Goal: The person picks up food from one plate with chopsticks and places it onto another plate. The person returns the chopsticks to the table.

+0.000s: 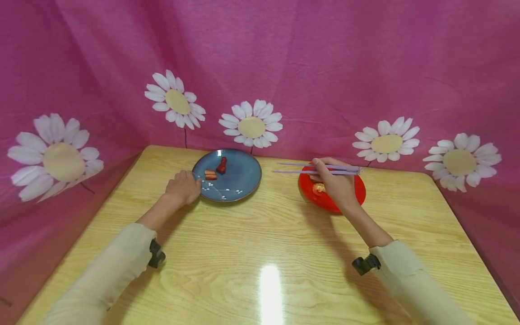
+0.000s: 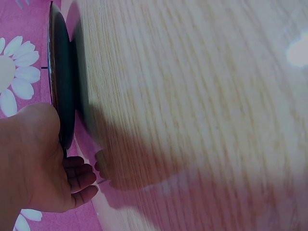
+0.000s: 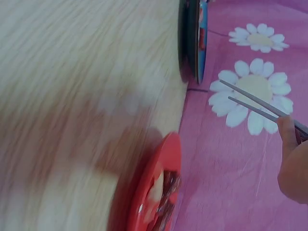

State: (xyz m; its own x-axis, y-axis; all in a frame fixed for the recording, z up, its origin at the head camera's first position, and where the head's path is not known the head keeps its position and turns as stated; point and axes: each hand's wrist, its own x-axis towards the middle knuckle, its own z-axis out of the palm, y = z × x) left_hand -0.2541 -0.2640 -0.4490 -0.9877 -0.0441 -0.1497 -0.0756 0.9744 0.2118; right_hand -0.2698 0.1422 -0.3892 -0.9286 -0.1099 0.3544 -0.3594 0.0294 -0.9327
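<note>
My left hand (image 1: pixel 183 187) holds the left rim of a blue plate (image 1: pixel 243 174), its thumb by the rim and the other fingers curled beneath in the left wrist view. On that plate lie a dark red drumstick-shaped piece (image 1: pixel 221 165) and a striped reddish-tan piece of food (image 1: pixel 210 174). My right hand (image 1: pixel 337 178) grips a pair of purple chopsticks (image 1: pixel 294 167) over a red plate (image 1: pixel 359 192). The tips point left, slightly apart, with nothing between them. A pale yellowish piece of food (image 1: pixel 318 188) and dark brown strips (image 3: pixel 169 192) lie on the red plate, partly hidden by my hand in the head view.
Both plates stand toward the back of a light wooden table (image 1: pixel 252 239). A pink cloth (image 1: pixel 317 67) with white daisies rises behind and at both sides. Bare wood lies between the plates and in front of them.
</note>
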